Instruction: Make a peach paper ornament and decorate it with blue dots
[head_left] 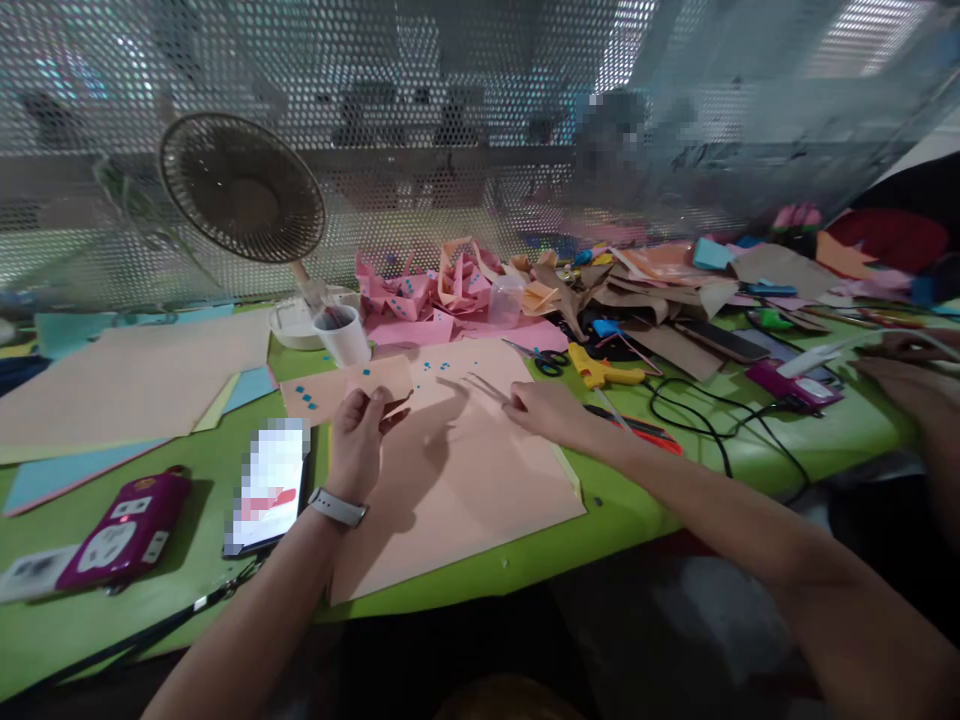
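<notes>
My left hand (360, 425) is closed on a peach paper strip (345, 385), thumb on top. Several small blue paper pieces (305, 397) lie on the strip. In my right hand (536, 412) is a pair of tweezers (489, 388), its two thin prongs pointing left and a little apart. Nothing can be made out between the tips. Both hands are over a large peach paper sheet (450, 500). More small blue pieces (444, 366) are scattered on that sheet, just beyond the tweezers.
Scissors (551, 362), a yellow glue gun (600, 368) and black cables (701, 435) lie to the right. A phone (270, 485) and a purple device (127, 530) are at left. Behind stand a white cup (341, 335), a fan (244, 190) and pink folded papers (409, 295). Another person's hand (911, 350) is far right.
</notes>
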